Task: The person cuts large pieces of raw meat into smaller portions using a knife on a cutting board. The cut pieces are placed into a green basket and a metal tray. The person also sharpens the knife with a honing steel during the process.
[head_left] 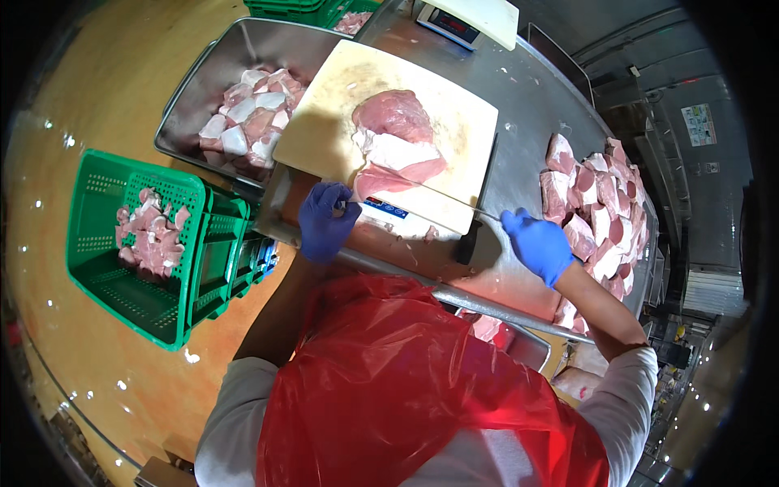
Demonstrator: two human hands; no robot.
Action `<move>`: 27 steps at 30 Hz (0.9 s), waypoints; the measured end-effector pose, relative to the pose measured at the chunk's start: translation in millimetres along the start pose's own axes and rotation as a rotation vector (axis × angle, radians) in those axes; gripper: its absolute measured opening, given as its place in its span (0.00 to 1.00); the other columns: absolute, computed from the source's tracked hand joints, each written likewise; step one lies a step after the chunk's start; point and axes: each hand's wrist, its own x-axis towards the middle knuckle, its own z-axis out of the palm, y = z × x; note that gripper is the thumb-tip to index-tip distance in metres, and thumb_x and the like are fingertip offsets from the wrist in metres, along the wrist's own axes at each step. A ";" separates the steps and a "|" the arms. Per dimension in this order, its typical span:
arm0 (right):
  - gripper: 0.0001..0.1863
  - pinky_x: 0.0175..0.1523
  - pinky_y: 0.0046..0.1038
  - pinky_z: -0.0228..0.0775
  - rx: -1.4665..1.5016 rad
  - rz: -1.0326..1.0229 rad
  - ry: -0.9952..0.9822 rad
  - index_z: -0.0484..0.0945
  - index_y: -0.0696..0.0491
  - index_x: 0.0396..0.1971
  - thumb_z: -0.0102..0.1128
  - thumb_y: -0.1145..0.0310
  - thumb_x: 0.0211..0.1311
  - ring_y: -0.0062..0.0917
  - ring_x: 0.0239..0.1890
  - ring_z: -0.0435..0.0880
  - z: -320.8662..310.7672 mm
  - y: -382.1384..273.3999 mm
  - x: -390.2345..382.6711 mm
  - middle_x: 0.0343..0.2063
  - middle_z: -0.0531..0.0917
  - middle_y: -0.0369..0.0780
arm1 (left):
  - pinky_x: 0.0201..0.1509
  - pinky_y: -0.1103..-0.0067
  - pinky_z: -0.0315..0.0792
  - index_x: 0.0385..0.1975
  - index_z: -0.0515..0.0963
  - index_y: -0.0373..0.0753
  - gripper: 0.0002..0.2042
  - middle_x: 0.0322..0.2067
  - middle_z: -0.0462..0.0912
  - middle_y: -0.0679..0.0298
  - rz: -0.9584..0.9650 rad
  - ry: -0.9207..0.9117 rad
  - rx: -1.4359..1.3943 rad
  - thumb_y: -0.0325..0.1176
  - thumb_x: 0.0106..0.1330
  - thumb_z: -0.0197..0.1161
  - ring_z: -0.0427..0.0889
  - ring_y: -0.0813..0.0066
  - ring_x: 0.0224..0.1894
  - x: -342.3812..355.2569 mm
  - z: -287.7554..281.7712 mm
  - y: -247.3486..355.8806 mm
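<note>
A large piece of raw meat [395, 122] with a white fat band lies on a cream cutting board [320, 122]. My left hand [326, 221], in a blue glove, has its fingers curled closed at the meat's near left corner. Gripped in my right hand [537, 246], also blue-gloved, is a knife [479, 213]. Its thin blade, seen nearly edge-on, points left across the board to the near part of the meat. The knife's handle is mostly hidden in my fist. A small blue control panel [385, 208] shows at the board's near edge.
Cut meat chunks [596, 203] are heaped at the table's right. A metal tub [182, 122] of pieces stands left of the board, a green crate [81, 243] of trimmings beyond it. A dark handle [466, 248] lies beside the board. A scale [446, 28] stands at the back.
</note>
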 end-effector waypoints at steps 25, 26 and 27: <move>0.09 0.28 0.42 0.77 0.181 0.045 0.136 0.72 0.50 0.49 0.55 0.67 0.72 0.45 0.26 0.84 56.1 46.8 -50.9 0.34 0.82 0.47 | 0.41 0.74 0.76 0.35 0.82 0.35 0.07 0.29 0.81 0.62 -0.208 0.563 0.407 0.29 0.62 0.72 0.78 0.72 0.33 6.0 -171.3 -7.6; 0.09 0.27 0.39 0.77 0.302 0.083 0.267 0.72 0.51 0.49 0.55 0.68 0.73 0.43 0.25 0.85 60.3 38.5 -60.2 0.34 0.83 0.46 | 0.41 0.71 0.77 0.37 0.82 0.35 0.09 0.30 0.82 0.59 -0.349 0.476 0.499 0.32 0.62 0.72 0.79 0.69 0.33 4.2 -218.3 -17.7; 0.09 0.27 0.36 0.77 0.424 0.114 0.397 0.72 0.52 0.50 0.54 0.69 0.74 0.40 0.24 0.85 64.7 29.6 -64.9 0.34 0.83 0.46 | 0.41 0.69 0.78 0.38 0.83 0.34 0.11 0.32 0.83 0.57 -0.493 0.391 0.593 0.34 0.62 0.72 0.80 0.65 0.32 0.3 -256.1 -27.7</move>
